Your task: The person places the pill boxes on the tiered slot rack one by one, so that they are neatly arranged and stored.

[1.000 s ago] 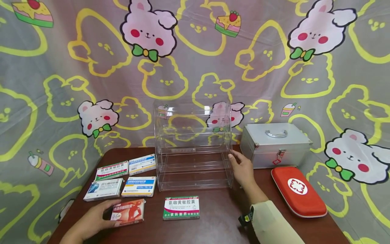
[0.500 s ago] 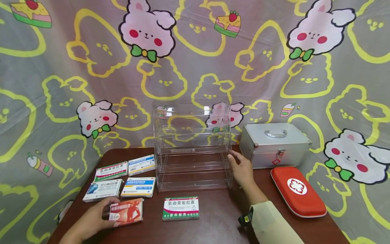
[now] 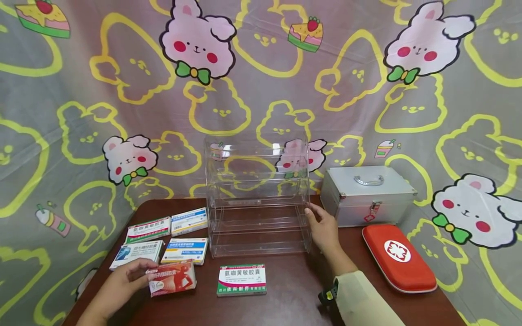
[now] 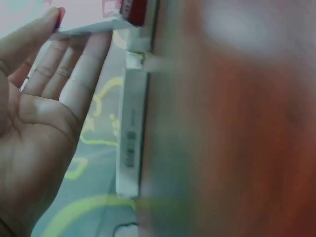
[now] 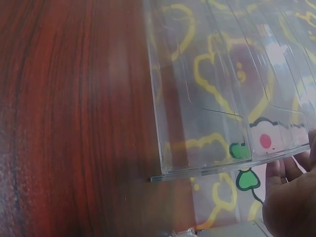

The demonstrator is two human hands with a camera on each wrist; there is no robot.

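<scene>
My left hand (image 3: 124, 286) pinches the left end of an orange-red medicine box (image 3: 171, 278), which sits slightly askew at the front left of the table. In the left wrist view, the thumb lies on one side of this box (image 4: 86, 15) and the fingers are behind it. A clear acrylic tiered rack (image 3: 261, 249) stands upright at the table's middle. My right hand (image 3: 325, 232) grips the rack's right side, thumb at the front edge. The right wrist view has its fingers at the side panel's edge, partly cut off by the frame.
A green-and-white medicine box (image 3: 241, 280) lies before the rack. Several more boxes lie left of it, including a blue-and-white box (image 3: 185, 250) and a white box (image 3: 136, 255). At right are a silver metal case (image 3: 369, 194) and a red first-aid pouch (image 3: 398, 258). A patterned curtain (image 3: 261, 90) hangs behind.
The orange-red medicine box has shifted slightly right and turned a little in my left hand. My right hand and the rack stay in place.
</scene>
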